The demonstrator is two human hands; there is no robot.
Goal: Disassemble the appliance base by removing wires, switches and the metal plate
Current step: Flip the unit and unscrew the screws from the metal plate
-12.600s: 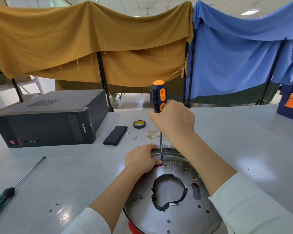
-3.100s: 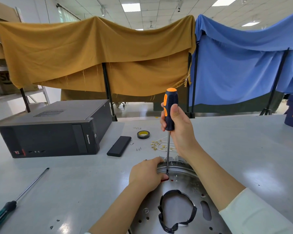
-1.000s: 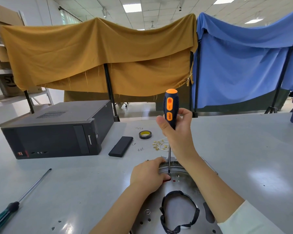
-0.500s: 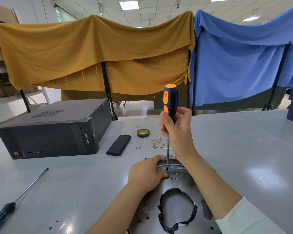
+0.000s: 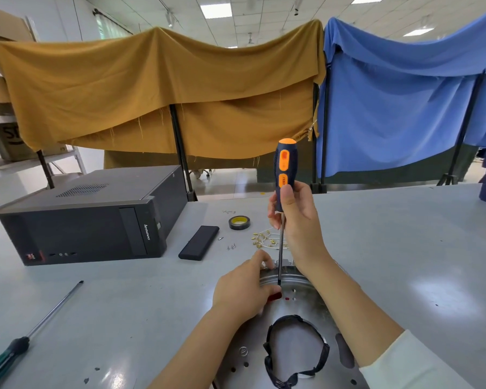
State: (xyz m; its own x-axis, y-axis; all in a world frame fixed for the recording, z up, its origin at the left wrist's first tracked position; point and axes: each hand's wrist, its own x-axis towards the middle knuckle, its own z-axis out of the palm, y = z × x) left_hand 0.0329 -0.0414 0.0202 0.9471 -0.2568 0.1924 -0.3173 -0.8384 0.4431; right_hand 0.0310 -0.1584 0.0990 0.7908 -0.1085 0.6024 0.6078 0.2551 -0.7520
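Grey table under me. Mustard cloth at 11 o'clock, blue cloth at 1. Ceiling lights overhead, shelf at 9.

1 wide-angle camera sits on the person's head, facing forward and tilted down over the worktop. It looks close upon the hands at the lower centre and takes in the draped cloths beyond, straight lines bowing toward the edges.
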